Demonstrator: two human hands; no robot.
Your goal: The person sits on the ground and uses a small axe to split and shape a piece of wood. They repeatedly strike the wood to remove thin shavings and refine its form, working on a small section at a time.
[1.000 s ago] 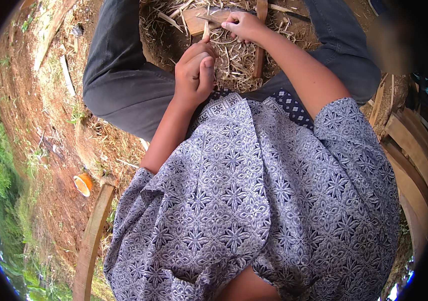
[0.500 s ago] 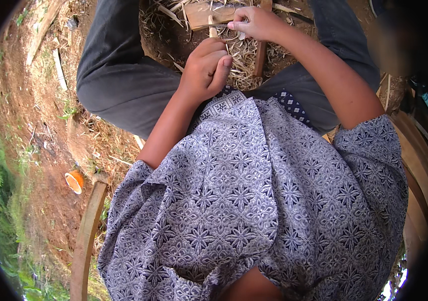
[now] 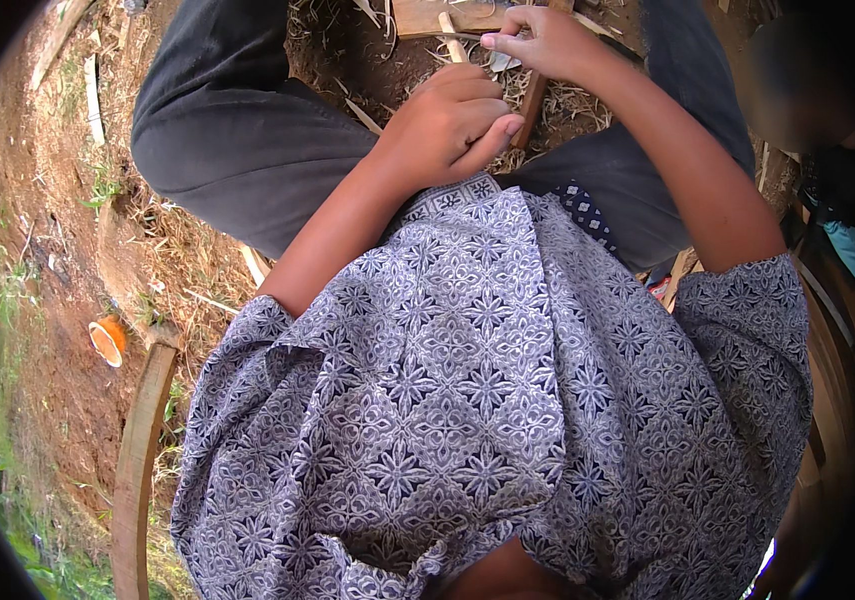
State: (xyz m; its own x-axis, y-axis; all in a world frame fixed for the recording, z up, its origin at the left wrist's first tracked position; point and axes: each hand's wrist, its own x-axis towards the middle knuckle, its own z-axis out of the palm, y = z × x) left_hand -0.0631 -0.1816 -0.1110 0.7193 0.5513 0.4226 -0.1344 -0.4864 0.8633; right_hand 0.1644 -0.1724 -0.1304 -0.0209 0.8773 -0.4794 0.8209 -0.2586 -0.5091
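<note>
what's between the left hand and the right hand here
In the head view, a thin pale stick runs up from the closed left hand toward the right hand; behind it lie bare soil and wood shavings.

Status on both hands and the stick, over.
Left hand fisted around a thin stick. Right hand pinching a small blade near the stick's upper end. Wood shavings on the ground below; nothing blocking.

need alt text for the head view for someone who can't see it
Seen from above, a seated person's left hand grips a thin pale stick while the right hand pinches something small beside it, over a wooden block on straw-strewn dirt. A patterned shirt fills the lower frame; an orange cup lies left.
</note>
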